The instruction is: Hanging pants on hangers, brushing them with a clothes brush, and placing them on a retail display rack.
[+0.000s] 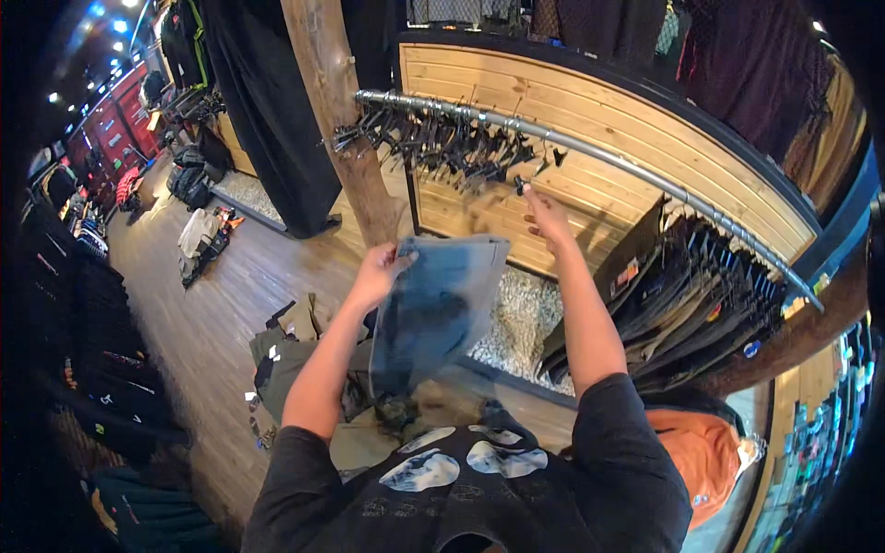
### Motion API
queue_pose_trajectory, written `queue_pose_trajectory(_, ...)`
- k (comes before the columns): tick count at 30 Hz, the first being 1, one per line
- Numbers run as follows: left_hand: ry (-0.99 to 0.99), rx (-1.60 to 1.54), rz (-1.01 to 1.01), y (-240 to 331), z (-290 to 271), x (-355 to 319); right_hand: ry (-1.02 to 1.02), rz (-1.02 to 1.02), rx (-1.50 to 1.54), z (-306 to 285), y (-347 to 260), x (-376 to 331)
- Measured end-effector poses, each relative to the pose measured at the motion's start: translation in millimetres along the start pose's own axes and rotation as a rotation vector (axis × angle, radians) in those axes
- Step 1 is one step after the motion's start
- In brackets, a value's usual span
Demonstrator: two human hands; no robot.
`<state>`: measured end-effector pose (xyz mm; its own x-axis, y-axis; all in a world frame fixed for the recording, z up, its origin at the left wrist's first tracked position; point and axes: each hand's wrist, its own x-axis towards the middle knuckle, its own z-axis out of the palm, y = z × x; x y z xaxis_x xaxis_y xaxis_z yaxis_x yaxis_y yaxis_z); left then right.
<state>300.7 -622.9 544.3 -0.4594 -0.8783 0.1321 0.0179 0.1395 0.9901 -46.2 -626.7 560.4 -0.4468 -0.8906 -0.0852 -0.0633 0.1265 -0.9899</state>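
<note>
A folded pair of blue-grey trousers (433, 304), smeared by motion, hangs down in front of me. My left hand (378, 275) pinches its upper left corner between thumb and fingers. Farther out and to the right, my right hand (548, 219) is raised below the metal rail, with a black clip hanger (522, 186) at its thumb and fingertips; most of that hanger is blurred. Just beyond hang many bare black clip hangers (442, 138), bunched at the left part of the rail (590, 147).
Dark trousers (691, 295) hang along the rail's right part. A wooden post (346, 120) stands at the rail's left end, before a plank wall (489, 74). Loose clothes (286, 364) lie on the wooden floor (184, 323) near me. An orange bag (696, 461) is at lower right.
</note>
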Motion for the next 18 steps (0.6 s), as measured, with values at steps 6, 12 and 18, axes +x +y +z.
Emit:
queue_pose_trajectory(6, 0.039, 0.028, 0.016, 4.0, 13.9, 12.0, -0.003, 0.036, 0.266, 12.8, 22.1, 93.1)
queue_pose_trajectory(12, 0.102, -0.091, -0.007, -0.1, 25.6, 32.4, -0.025, -0.073, 0.446, -4.8, 6.1, 80.5)
queue_pose_trajectory(18, 0.064, -0.051, -0.003, -37.5, 18.6, 49.0, -0.092, -0.111, 0.341, -46.0, -9.6, 0.2)
